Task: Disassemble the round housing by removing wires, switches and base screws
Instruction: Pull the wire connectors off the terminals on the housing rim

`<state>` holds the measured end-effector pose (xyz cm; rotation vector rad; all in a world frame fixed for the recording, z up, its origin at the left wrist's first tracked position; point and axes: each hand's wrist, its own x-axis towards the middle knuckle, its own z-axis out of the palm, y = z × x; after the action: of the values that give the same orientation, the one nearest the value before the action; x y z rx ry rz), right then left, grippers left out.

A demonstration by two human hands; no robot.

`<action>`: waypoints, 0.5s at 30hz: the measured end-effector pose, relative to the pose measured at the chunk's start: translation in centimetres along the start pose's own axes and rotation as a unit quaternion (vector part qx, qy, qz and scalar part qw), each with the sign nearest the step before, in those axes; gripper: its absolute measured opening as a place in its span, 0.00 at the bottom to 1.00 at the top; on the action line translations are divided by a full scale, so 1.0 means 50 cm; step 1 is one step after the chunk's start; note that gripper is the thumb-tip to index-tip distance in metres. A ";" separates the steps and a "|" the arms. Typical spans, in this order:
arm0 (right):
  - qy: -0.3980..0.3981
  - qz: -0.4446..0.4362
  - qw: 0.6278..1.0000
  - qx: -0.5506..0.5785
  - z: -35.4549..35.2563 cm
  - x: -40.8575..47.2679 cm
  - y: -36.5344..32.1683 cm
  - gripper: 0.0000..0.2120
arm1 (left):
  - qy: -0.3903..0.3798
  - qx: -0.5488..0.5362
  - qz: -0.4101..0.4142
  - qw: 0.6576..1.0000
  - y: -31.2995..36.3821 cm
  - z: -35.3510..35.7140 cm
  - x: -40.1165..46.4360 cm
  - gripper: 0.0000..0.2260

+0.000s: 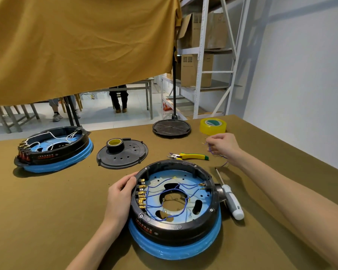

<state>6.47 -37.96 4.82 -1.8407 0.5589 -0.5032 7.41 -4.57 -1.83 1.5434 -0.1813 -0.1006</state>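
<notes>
Left hand point(119, 193) bracing round housing point(175, 209), right hand point(223, 146) apparently pinching loose wire point(219, 155)

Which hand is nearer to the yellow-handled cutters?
The right hand. It hovers just right of the yellow-handled cutters, pinching a blue wire. The left hand grips the round housing rim, farther away.

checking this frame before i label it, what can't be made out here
- Head view: the red lettering on the near round housing wall is too small and curved away to read.
- Head view: the left hand covers the housing's outer left wall, hiding whatever sits there.
- Head view: the blue wire in the right hand is too thin to trace fully.
- Head view: the cutters jaws are too small to judge.
</notes>
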 end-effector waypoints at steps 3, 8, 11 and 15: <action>0.021 0.005 0.994 -0.109 -0.026 0.040 0.052 0.04 | -0.011 0.012 0.004 1.000 -0.001 -0.003 0.003 0.11; 0.034 -0.044 0.961 -0.272 -0.050 0.073 0.101 0.05 | -0.028 0.029 0.012 0.999 -0.001 -0.009 0.005 0.11; 0.041 -0.076 0.929 -0.360 -0.047 0.075 0.109 0.07 | -0.034 0.031 0.017 0.999 -0.001 -0.010 0.005 0.11; 0.071 -0.111 0.883 -0.450 -0.038 0.057 0.089 0.09 | -0.039 0.028 0.021 0.999 0.000 -0.011 0.005 0.11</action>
<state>7.04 -42.42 1.41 -2.7976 0.7592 -0.5846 7.76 -4.08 -1.85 1.5918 -0.2805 -0.1248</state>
